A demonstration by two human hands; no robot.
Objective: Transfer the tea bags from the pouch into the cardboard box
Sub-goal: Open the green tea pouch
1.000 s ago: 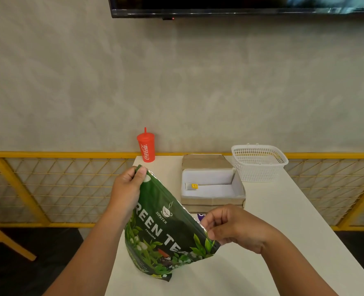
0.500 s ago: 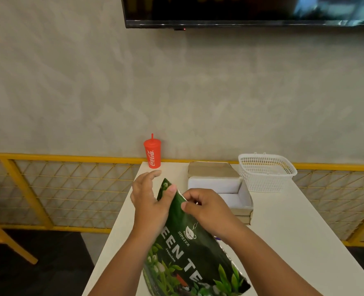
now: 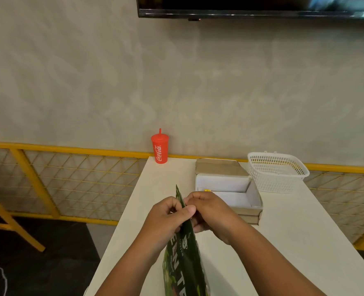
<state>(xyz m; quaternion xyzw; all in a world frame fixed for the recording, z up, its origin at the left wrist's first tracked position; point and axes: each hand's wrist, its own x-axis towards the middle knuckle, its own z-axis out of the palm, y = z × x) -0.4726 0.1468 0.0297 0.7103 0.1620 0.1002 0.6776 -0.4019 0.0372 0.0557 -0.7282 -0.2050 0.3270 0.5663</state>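
Observation:
A dark green tea pouch [image 3: 183, 263] stands upright, edge-on, above the near part of the white table [image 3: 283, 242]. My left hand [image 3: 166, 218] pinches its top edge from the left and my right hand [image 3: 211, 210] pinches it from the right, both near the pouch mouth. Behind my hands sits the open cardboard box [image 3: 255, 201] with a white lining. A small yellow tag [image 3: 207, 190] shows inside it, just above my right hand. The inside of the pouch is hidden.
A red lidded cup with a straw [image 3: 160, 147] stands at the table's far left corner. A white plastic basket [image 3: 277, 171] sits right of the box. A yellow mesh railing [image 3: 70, 178] runs behind the table, with a wall-mounted screen [image 3: 258, 6] above.
The pouch has turned from face-on to edge-on and upright. My right hand went from its lower corner up to the top edge, where both hands now pinch it close together.

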